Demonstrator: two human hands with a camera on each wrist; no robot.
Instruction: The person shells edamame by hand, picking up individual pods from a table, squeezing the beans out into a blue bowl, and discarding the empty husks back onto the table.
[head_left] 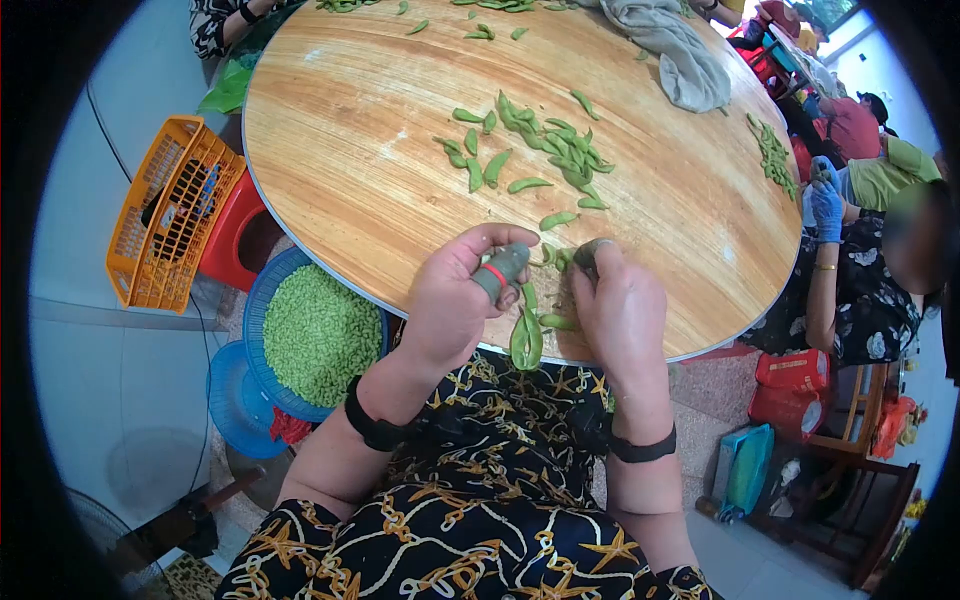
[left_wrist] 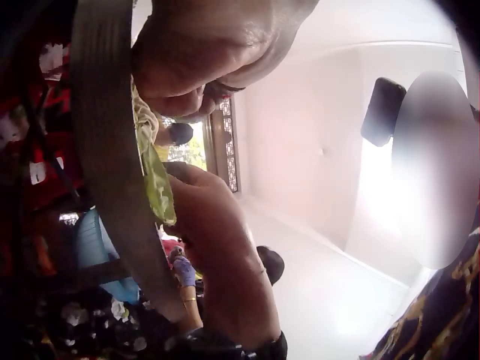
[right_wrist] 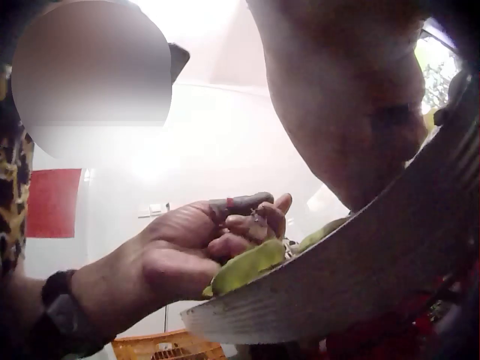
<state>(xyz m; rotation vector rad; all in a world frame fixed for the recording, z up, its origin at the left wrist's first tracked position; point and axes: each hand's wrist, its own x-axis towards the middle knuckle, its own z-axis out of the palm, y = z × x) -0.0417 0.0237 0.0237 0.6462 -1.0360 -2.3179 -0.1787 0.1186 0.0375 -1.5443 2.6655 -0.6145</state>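
My left hand (head_left: 460, 295) is raised over the table's near edge, fingers curled, its thumb in a grey-green cover with a red band. Whether something lies inside its curled fingers is hidden. On the tabletop, my right hand (head_left: 625, 310) has its covered thumb and fingers bent together at a green pod (head_left: 565, 259). Between the hands, a flattened, split-looking pod (head_left: 526, 340) overhangs the edge, with another pod (head_left: 559, 322) beside it. In the right wrist view, the left hand (right_wrist: 202, 247) is just above a pod (right_wrist: 247, 266) at the rim.
A loose pile of pods (head_left: 560, 145) lies mid-table (head_left: 350, 150), with a grey cloth (head_left: 675, 55) farther back. Left of my lap stands a blue basket of shelled beans (head_left: 320, 335), near an orange crate (head_left: 178, 215) and a red stool (head_left: 232, 240). A person with a blue glove (head_left: 827, 205) sits at right.
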